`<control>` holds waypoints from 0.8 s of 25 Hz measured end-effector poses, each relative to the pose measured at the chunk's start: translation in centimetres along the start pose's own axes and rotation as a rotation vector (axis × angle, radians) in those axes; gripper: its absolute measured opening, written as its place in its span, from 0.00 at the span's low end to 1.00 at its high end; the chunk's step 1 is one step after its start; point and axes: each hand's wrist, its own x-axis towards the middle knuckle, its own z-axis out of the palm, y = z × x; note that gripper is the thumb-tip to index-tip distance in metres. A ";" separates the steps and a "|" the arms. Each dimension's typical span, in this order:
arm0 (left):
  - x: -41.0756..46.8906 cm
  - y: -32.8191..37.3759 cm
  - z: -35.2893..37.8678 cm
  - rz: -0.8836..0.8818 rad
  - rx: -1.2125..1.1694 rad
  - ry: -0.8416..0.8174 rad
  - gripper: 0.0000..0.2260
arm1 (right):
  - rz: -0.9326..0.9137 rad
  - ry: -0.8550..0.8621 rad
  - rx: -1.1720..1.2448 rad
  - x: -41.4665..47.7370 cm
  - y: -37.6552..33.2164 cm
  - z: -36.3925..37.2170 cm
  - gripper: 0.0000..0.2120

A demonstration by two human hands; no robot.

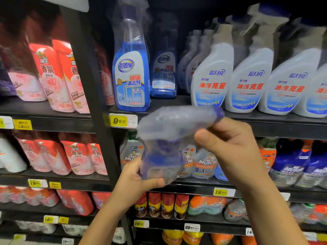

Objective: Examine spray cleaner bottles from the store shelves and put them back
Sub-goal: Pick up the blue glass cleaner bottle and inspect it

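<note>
Centre frame, in front of the shelves: spray bottle (161, 161), motion-blurred; left hand (136, 181) clamped round its lower body, thumb across the front; right hand (230, 147) curled onto the plastic-wrapped trigger head. Advice: carry the weight low with the left; don't crush the wrap; turn the label toward the camera; likely slot is beside the glass cleaner (131, 76), upper centre.

Two bare forearms are angling upward from below, the left hand (139, 179) gripping a spray bottle (160, 163) low down, the right hand (230, 147) curling fingers around its top.
</note>
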 end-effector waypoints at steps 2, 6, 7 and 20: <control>-0.3 0.4 0.2 -0.037 0.005 -0.025 0.23 | 0.067 0.148 0.050 0.6 0.4 -0.1 0.05; -0.9 1.9 1.0 -0.111 -0.114 -0.071 0.23 | 0.227 0.214 0.128 1.9 1.4 -0.8 0.16; -0.9 2.5 1.2 -0.116 -0.157 -0.087 0.23 | 0.273 0.229 0.131 1.8 1.7 -1.0 0.21; 3.1 12.7 1.6 -0.218 -0.522 0.091 0.15 | 0.470 0.051 0.050 -0.4 -1.3 -1.1 0.15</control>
